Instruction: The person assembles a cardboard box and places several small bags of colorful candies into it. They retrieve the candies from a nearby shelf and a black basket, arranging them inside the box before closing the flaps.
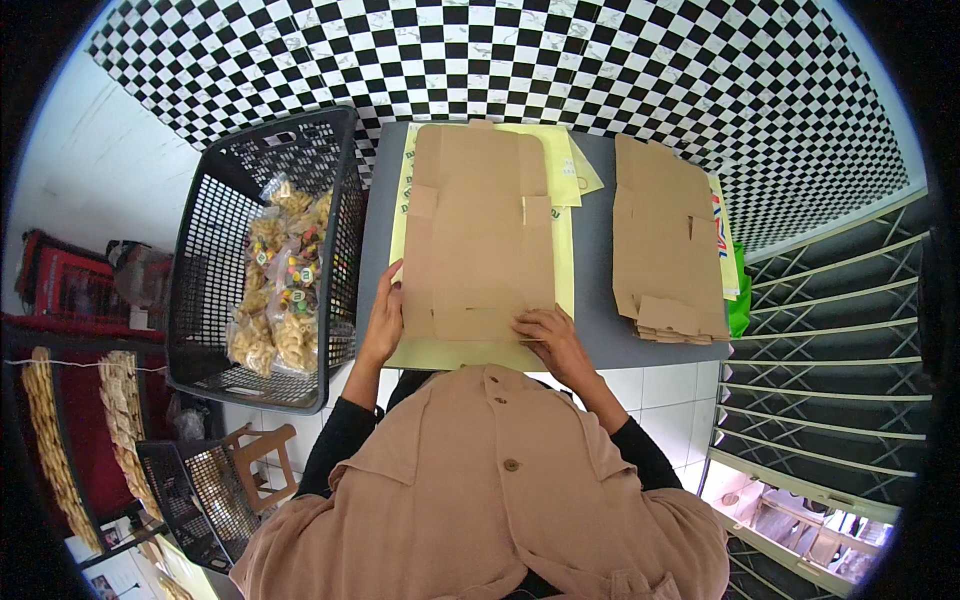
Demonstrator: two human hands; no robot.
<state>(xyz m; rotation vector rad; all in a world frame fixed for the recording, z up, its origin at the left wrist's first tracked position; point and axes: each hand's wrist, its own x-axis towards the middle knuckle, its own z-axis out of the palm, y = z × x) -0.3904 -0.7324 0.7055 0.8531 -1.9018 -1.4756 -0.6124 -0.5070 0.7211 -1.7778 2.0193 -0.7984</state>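
An unfolded flat cardboard box [480, 240] lies before me, with slots and side flaps along its creases. Beneath it are yellow printed sheets [564, 285] on a grey table [592, 330]. My left hand [384, 319] rests along the box's left edge, fingertips against the cardboard; whether they pinch it is hidden. At the near right corner, my right hand [551, 337] has its fingers bent over the near edge of the same box. More flat cardboard boxes [664, 240] lie stacked at the table's right side.
Left of the table stands a black plastic crate [341, 247] holding several clear bags of snacks [289, 277]. Behind the table is a checkered wall [480, 60]. A folding metal gate [825, 360] runs along the right. A brown stool [270, 465] and a smaller black crate [195, 502] stand lower left.
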